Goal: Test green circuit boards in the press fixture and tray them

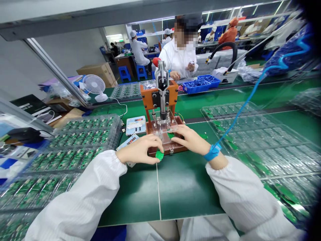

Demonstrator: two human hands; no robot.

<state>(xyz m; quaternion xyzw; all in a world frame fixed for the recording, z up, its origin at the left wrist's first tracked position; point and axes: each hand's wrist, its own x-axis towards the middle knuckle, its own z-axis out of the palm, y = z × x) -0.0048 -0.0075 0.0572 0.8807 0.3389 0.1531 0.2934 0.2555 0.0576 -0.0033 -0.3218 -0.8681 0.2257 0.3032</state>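
Note:
My left hand [144, 149] pinches a small rounded green circuit board [159, 155] between thumb and fingers, just in front of the press fixture. At the fixture's brown base [179, 146], my right hand [190, 138] has thumb and fingers closed about another green circuit board [171, 135], partly hidden by the fingers and clear plate. A blue wrist strap [212, 152] with a coiled cord is on my right wrist. Above both hands stands the orange toggle press [147, 100], its red-tipped lever raised.
Clear trays of green boards [82, 147] are stacked at left. A clear tray [271, 140] with some boards lies at right. Two digital display boxes [135, 124] sit beside the press. Behind are a white fan [94, 84], a blue bin [200, 84] and a co-worker [180, 57].

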